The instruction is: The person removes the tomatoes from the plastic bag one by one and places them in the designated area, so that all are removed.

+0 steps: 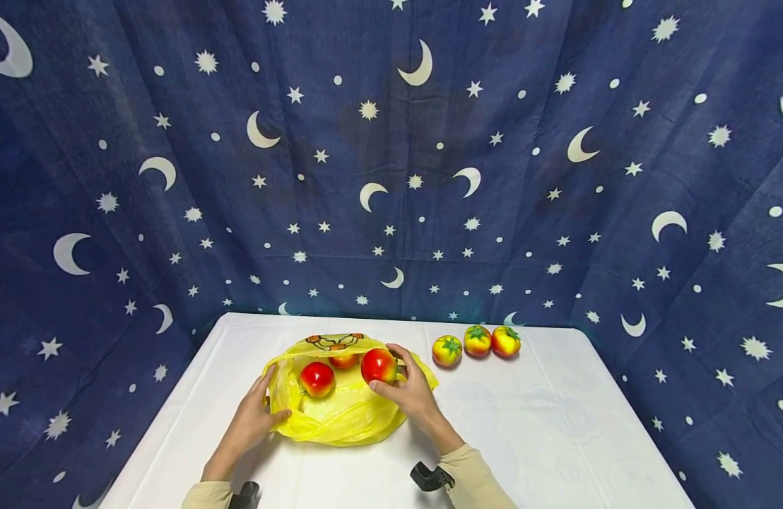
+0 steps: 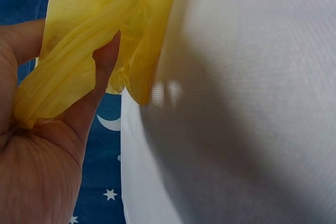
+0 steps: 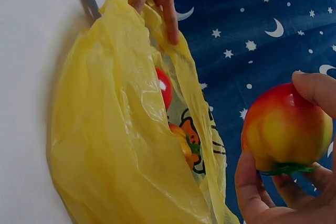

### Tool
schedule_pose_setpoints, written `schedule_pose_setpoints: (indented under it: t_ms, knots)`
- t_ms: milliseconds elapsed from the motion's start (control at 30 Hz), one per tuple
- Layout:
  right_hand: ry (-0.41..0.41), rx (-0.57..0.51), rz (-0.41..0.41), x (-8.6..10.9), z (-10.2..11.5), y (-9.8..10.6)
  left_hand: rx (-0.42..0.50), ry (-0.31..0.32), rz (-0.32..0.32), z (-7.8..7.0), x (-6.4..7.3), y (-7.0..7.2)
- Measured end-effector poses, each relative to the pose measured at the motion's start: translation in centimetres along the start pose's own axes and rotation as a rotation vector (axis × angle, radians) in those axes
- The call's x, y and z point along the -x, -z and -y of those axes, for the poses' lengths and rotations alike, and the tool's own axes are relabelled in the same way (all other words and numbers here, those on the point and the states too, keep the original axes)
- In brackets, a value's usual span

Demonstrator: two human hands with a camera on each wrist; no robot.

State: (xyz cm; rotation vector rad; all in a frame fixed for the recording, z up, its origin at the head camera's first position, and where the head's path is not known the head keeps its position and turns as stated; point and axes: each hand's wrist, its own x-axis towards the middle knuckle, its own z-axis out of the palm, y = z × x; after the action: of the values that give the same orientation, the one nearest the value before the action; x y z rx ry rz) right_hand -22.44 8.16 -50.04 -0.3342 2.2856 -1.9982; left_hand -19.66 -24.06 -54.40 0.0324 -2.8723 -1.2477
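Note:
A yellow plastic bag (image 1: 347, 428) lies on the table with its mouth spread wide. My left hand (image 1: 251, 418) grips the bag's left edge, a gathered strip of plastic (image 2: 68, 72) running across the palm in the left wrist view. My right hand (image 1: 413, 389) holds a red-and-yellow tomato (image 1: 379, 366) between thumb and fingers, over the right side of the opening. Its green leafy top faces the palm, as the tomato (image 3: 286, 129) shows in the right wrist view. Inside the bag sit a red tomato (image 1: 317, 379) and another tomato (image 1: 344, 361), partly hidden.
Three more tomatoes stand at the back right of the white table (image 1: 544, 424): a left one (image 1: 446, 351), a middle one (image 1: 477, 341) and a right one (image 1: 506, 342). A dark blue curtain (image 1: 340, 198) with moons and stars hangs behind.

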Motion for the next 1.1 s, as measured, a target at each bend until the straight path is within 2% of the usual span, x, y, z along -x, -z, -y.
schedule_pose_setpoints:
  t_ms: [600, 1100]
  knots:
    - [0.039, 0.091, -0.047, 0.0, 0.0, 1.5, 0.001, -0.006, 0.002, -0.1, 0.0, 0.0]
    - [0.07, 0.035, -0.038, 0.1, 0.4, 2.6, -0.003, -0.005, 0.011, 0.0, -0.1, 0.0]
